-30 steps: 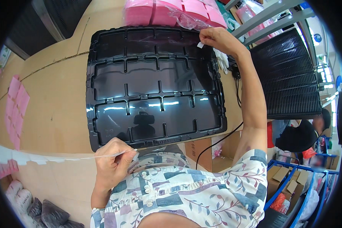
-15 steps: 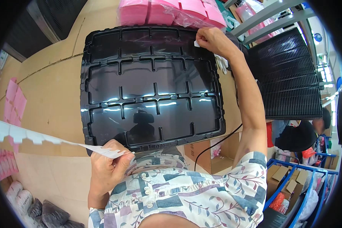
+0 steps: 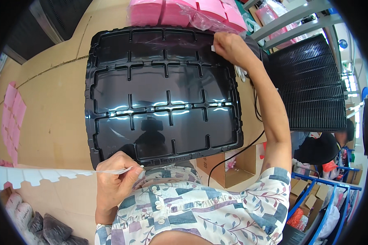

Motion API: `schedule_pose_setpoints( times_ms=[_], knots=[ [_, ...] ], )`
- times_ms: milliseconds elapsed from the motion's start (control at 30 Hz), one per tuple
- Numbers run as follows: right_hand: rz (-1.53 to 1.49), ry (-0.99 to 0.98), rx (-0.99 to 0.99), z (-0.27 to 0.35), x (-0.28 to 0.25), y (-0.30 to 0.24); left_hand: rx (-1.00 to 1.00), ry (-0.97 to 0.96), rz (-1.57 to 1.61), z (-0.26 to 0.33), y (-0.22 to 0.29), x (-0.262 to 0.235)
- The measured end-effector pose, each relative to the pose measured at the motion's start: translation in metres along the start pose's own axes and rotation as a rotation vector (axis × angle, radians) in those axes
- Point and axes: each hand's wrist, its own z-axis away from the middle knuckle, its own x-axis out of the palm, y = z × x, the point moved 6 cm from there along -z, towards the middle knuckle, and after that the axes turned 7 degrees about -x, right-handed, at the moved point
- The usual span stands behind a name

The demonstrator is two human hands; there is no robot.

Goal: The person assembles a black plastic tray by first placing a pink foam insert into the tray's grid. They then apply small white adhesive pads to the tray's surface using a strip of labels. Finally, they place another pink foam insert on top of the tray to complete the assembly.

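Observation:
A large black plastic tray [image 3: 151, 86] with raised cross-shaped ribs lies before me, its surface glossy with reflections. My left hand [image 3: 115, 179] is closed at the tray's near left edge, pinching the end of a long white strip [image 3: 41, 174] with a notched edge. The strip stretches away to the left. Over the tray's far right corner, my right hand [image 3: 233, 48] is closed, with a small white piece [image 3: 213, 48] showing at its fingers. Whether that piece touches the tray I cannot tell.
Pink foam pieces [image 3: 180, 14] in clear plastic lie behind the tray, and a pink sheet [image 3: 13, 118] lies at the left. A stack of black trays [image 3: 308, 83] stands at the right. A black cable [image 3: 233, 154] hangs past the table edge above an open cardboard box [image 3: 243, 169].
The white strip has swung lower on the left and hangs flatter. My right hand has shifted slightly right, still closed with the small white piece.

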Motion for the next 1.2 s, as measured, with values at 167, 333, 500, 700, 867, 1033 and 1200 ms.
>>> schedule_pose_setpoints(
  times_ms=[167,333,500,700,867,1033,1200],
  knots=[
    [0.002,-0.078,0.102,-0.009,0.001,0.004,-0.011,0.001,0.015,0.0,0.0,0.0],
    [0.266,-0.067,-0.164,-0.011,0.007,-0.016,-0.001,0.005,0.003,0.0,0.001,0.0],
    [0.134,0.013,-0.102,0.002,0.002,-0.015,0.018,-0.004,0.001,-0.001,0.001,-0.001],
    [-0.009,0.002,0.133,-0.003,0.004,0.005,0.029,-0.019,0.003,-0.002,0.002,-0.001],
    [0.173,0.037,-0.098,-0.006,0.005,-0.01,0.019,-0.007,0.012,-0.002,0.002,-0.001],
    [-0.286,-0.005,0.036,0.011,-0.003,-0.027,0.019,-0.006,0.028,-0.002,0.0,-0.001],
    [-1.372,0.455,0.601,0.052,-0.011,0.012,0.018,-0.008,0.055,-0.002,0.0,-0.004]
  ],
)
